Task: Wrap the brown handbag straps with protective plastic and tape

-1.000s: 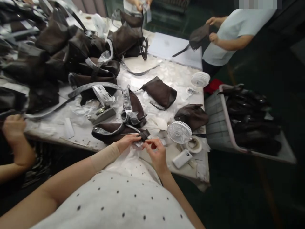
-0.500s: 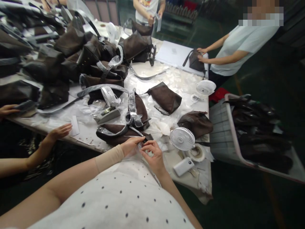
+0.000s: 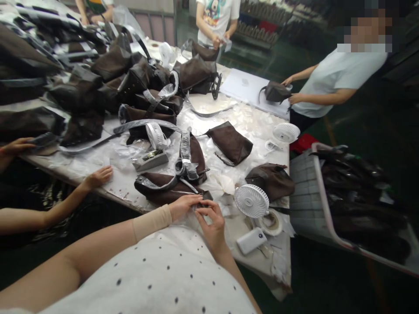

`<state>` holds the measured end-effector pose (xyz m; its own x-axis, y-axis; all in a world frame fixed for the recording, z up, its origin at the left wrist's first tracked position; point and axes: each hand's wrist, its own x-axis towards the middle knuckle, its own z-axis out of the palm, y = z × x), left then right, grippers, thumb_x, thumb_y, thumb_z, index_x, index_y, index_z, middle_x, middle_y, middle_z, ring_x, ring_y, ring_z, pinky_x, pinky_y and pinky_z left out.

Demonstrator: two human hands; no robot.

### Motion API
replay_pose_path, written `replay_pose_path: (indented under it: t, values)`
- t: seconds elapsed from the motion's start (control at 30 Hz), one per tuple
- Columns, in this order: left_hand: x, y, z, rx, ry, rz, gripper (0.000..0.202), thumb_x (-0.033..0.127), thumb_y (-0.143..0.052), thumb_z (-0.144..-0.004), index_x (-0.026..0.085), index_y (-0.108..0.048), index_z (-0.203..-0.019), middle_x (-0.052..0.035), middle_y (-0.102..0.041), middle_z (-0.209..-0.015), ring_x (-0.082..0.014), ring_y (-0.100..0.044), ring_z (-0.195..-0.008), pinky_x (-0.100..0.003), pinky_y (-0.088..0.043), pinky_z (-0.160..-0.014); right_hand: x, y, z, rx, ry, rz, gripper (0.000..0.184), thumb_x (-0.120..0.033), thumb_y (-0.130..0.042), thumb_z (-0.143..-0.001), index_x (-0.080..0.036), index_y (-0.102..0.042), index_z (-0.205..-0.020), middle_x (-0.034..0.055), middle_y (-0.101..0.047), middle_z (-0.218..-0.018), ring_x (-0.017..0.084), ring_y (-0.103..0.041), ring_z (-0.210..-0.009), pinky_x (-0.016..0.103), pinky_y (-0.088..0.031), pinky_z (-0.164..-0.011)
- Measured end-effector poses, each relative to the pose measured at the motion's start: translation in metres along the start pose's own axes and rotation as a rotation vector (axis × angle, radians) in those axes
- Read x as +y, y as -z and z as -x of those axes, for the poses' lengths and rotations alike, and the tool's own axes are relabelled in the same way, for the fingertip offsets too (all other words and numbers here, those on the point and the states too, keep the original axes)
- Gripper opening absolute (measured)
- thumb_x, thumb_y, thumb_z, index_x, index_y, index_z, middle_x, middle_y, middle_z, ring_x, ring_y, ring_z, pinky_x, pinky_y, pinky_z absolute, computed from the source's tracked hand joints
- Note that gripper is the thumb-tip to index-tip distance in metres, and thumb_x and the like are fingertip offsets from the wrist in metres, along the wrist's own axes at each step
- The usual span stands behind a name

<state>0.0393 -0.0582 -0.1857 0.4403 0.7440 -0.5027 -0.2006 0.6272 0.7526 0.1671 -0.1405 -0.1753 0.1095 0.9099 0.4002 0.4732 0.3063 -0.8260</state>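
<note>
My left hand [image 3: 183, 206] and my right hand [image 3: 212, 222] meet at the near edge of the table [image 3: 229, 109]. Both pinch a small dark strap end [image 3: 205, 196] wrapped in clear plastic. The strap belongs to a dark brown bag [image 3: 163, 187] lying just beyond my fingers. A beige sleeve covers my left forearm.
A small white fan [image 3: 251, 200], a tape roll [image 3: 271, 221] and a white power bank [image 3: 251, 240] sit right of my hands. A tape dispenser [image 3: 150, 159], more brown bags [image 3: 231, 141] and a large pile [image 3: 81, 83] fill the table. Other people's hands [image 3: 98, 176] work nearby. A grey crate [image 3: 303, 183] holds bags at right.
The view has tilted up. My hands closed together on the strap end. The person at my left put a hand flat on the table; the person at right laid a bag down.
</note>
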Motion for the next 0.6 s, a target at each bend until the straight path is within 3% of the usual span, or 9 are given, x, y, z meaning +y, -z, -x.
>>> replay_pose_path:
  t: [0.1, 0.23, 0.4, 0.5, 0.6]
  values:
    - [0.0006, -0.0025, 0.0011, 0.004, 0.018, 0.029, 0.037, 0.035, -0.086, -0.054, 0.013, -0.074, -0.082, -0.0092, -0.071, -0.092, -0.0221, -0.061, -0.091, -0.032, -0.044, -0.085, 0.0048, -0.0006, 0.0018, -0.002, 0.123, 0.038, 0.014, -0.012, -0.063, -0.082, -0.023, -0.068, -0.091, 0.0061, -0.065, -0.101, 0.02, -0.059, -0.096, 0.038, -0.049, -0.085]
    - [0.0024, -0.0037, 0.0007, -0.008, 0.029, 0.057, 0.036, 0.035, -0.086, -0.054, 0.012, -0.073, -0.078, -0.0064, -0.069, -0.082, -0.0174, -0.059, -0.081, -0.028, -0.043, -0.079, 0.0074, -0.0012, 0.0012, 0.044, 0.172, 0.068, 0.019, -0.009, -0.063, -0.081, -0.022, -0.067, -0.095, 0.0076, -0.065, -0.101, 0.019, -0.059, -0.094, 0.036, -0.05, -0.08]
    - [-0.0017, -0.0009, -0.0029, 0.006, 0.037, 0.091, 0.036, 0.034, -0.087, -0.053, 0.013, -0.073, -0.079, -0.0051, -0.07, -0.08, -0.0162, -0.058, -0.079, -0.029, -0.042, -0.081, 0.0075, 0.0001, -0.0006, -0.016, 0.227, 0.162, 0.015, -0.01, -0.064, -0.082, -0.022, -0.065, -0.09, 0.0026, -0.07, -0.091, 0.018, -0.06, -0.085, 0.037, -0.043, -0.081]
    - [-0.0012, -0.0008, -0.0025, -0.035, 0.008, 0.086, 0.039, 0.036, -0.087, -0.051, 0.013, -0.075, -0.08, -0.0082, -0.072, -0.088, -0.0186, -0.059, -0.084, -0.031, -0.042, -0.086, 0.0083, -0.0009, 0.0004, -0.021, 0.148, 0.169, 0.007, -0.015, -0.064, -0.084, -0.021, -0.064, -0.087, 0.001, -0.069, -0.085, 0.017, -0.058, -0.079, 0.036, -0.04, -0.08]
    - [0.0019, -0.0017, -0.0003, -0.043, 0.008, 0.078, 0.04, 0.037, -0.087, -0.051, 0.013, -0.075, -0.08, -0.0079, -0.071, -0.087, -0.0191, -0.059, -0.083, -0.032, -0.042, -0.086, 0.009, -0.0037, 0.001, 0.021, -0.038, 0.1, 0.005, -0.025, -0.063, -0.085, -0.02, -0.063, -0.084, 0.0002, -0.064, -0.077, 0.015, -0.053, -0.072, 0.033, -0.04, -0.075]
